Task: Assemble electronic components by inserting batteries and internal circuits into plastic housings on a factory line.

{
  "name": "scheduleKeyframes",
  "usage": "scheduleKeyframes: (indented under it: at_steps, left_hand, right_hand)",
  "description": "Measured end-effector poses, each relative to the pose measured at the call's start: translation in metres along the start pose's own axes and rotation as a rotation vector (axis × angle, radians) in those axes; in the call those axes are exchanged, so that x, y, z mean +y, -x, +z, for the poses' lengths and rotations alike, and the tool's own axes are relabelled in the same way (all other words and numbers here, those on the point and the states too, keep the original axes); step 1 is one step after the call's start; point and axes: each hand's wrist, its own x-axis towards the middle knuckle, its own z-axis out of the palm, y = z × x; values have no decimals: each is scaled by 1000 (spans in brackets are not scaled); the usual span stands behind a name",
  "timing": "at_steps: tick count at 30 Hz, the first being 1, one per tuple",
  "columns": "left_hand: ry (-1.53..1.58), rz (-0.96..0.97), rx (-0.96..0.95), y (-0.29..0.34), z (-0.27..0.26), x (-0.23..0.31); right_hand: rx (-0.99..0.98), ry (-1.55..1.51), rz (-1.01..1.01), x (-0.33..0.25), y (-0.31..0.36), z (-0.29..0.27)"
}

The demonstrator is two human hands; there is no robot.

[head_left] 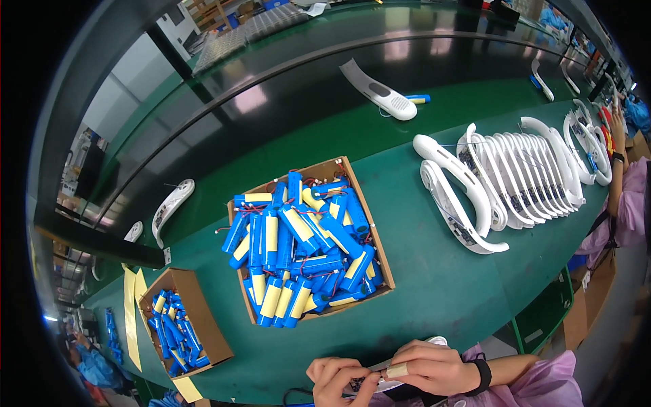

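At the table's near edge, my left hand [339, 381] and my right hand [430, 368] meet over a curved white plastic housing [388, 386]. Part of a dark circuit board [355, 384] shows in it beside my left fingers. My left hand grips the housing, thumb and forefinger bent together at the board. The fingertips of my right hand are pinched close to the left ones; whatever small piece lies between them is hidden. Tan tape wraps one right finger, and a black band circles that wrist. Both hands cover much of the housing.
Ahead stands a cardboard box [388, 266] heaped with blue battery packs; a smaller such box [215, 330] is at left. White curved housings [522, 178] stand in a row at right. Beyond, a white housing [390, 100] lies on the green strip. A co-worker's arm [616, 183] reaches in at far right.
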Motion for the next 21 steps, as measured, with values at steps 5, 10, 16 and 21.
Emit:
scheduleKeyframes:
  at_steps: [5,10,16,21]
  left_hand:
    - [168,-102,-37,8,4,-9]
    - [291,-203,-51,10,7,-14]
    - [48,-104,-149,-6,0,-6]
    - [10,-118,-175,-7,2,-6]
  right_hand:
    - [2,60,21,-8,-3,1]
    - [-51,154,32,-10,-8,-7]
    - [-179,403,-123,-18,-9,-32]
    - [-158,432,-187,-8,-2,-27]
